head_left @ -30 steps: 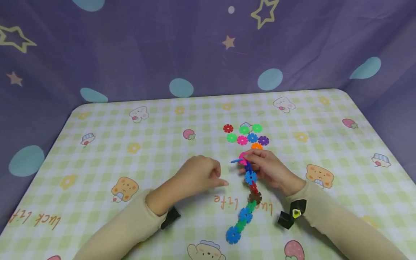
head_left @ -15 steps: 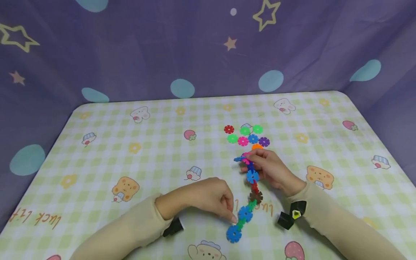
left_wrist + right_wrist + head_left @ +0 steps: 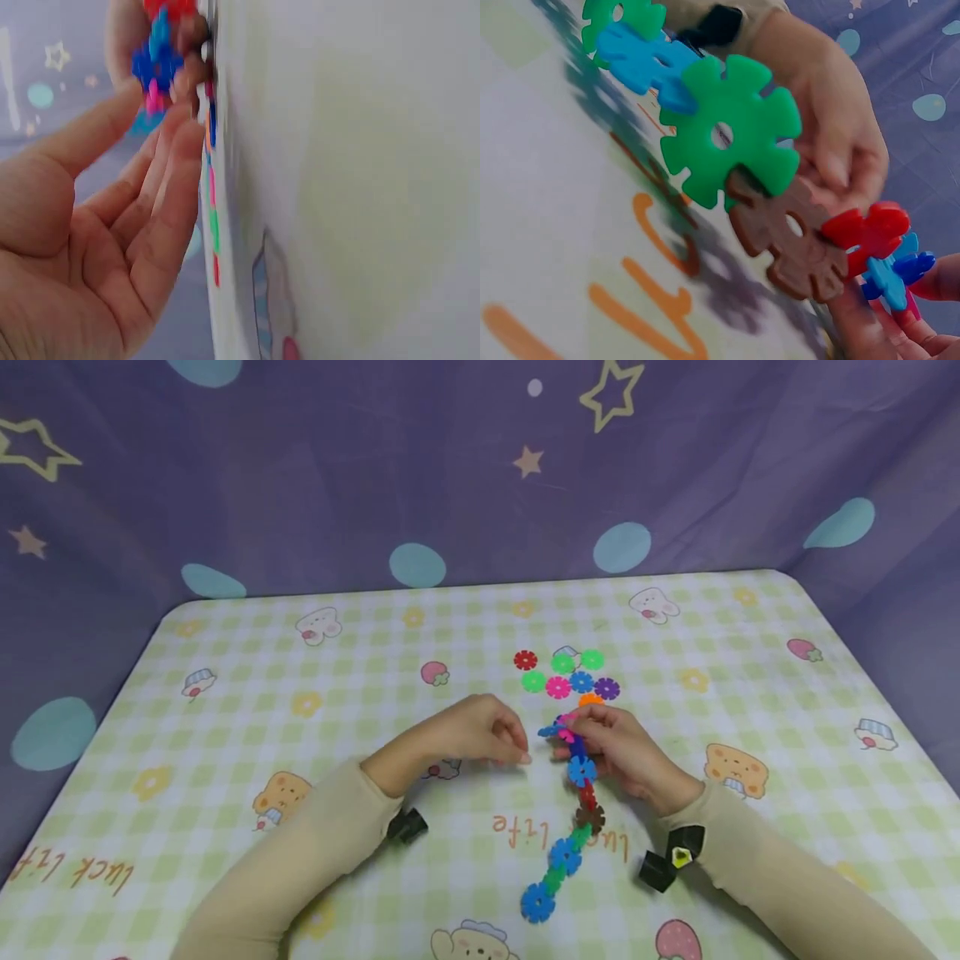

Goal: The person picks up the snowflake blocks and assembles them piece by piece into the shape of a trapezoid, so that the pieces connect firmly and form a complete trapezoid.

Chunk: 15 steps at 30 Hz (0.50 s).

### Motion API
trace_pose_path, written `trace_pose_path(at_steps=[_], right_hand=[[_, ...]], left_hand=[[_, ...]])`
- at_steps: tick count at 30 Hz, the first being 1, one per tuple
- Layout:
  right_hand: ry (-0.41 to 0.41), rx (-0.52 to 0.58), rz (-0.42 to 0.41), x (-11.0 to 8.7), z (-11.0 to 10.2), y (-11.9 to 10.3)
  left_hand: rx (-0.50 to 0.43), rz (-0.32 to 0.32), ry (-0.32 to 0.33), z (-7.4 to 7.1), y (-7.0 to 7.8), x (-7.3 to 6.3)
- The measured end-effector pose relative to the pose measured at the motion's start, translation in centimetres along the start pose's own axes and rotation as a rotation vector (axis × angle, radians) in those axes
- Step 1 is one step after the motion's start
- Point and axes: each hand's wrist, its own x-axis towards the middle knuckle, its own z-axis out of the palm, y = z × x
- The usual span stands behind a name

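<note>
A chain of interlocking notched plastic discs runs over the table from near the front up to my right hand. That hand pinches the pink disc near the chain's far end, where a blue disc sticks out to the left. In the right wrist view, green, brown and red discs are linked edge to edge, raised over their shadow on the cloth. Left of the chain's far end is my left hand, fingers loosely bent and holding nothing. Its palm and relaxed fingers show in the left wrist view.
Several loose discs lie just beyond my right hand: red, green, pink, blue, purple and a partly covered orange one. A checked cloth covers the table. Behind it hangs a purple curtain.
My left hand dipped toward the chain's near end half a second ago, then rose back up beside its far end. My right hand keeps its pinch, nearly still.
</note>
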Motion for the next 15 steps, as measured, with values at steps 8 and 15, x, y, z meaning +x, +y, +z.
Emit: trace_pose_path(at_steps=[8,15], right_hand=[[-0.022,0.022,0.01,0.1,-0.2,0.0],[-0.027,0.034,0.019,0.1,-0.3,-0.1]], left_hand=[[-0.035,-0.031,0.238,-3.4,-0.2,4.1],[0.166,0.02,0.353,-5.4,-0.8,7.3]])
